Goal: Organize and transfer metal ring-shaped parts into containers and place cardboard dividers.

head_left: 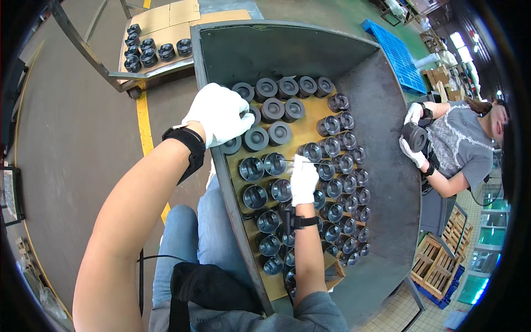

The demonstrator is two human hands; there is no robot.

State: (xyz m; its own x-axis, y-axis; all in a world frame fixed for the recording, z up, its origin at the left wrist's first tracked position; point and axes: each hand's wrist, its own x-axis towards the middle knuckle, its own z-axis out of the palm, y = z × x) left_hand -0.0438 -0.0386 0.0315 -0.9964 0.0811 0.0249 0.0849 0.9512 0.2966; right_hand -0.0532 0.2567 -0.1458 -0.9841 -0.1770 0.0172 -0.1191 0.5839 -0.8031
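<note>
My left hand (220, 114), in a white glove, is over the near left rim of a grey metal bin (221, 177). Its fingers are curled; whatever lies inside them is hidden. Close by its fingertips stand dark pistons (272, 110) with their flat round tops up. My right hand (303, 180), also gloved, is closed on a thin dark rod (326, 164), which sticks out on both sides of the fingers. Beneath and around this hand are shiny pistons (275, 164) with their hollow ends up, in rows on brown cardboard (303, 128).
Across the bin a person (464, 127) in white gloves holds a dark piston (415, 136). A cart (166, 33) with several pistons on cardboard stands at the far left. Beyond the bin are a blue plastic pallet (395, 55) and wooden pallets (437, 265).
</note>
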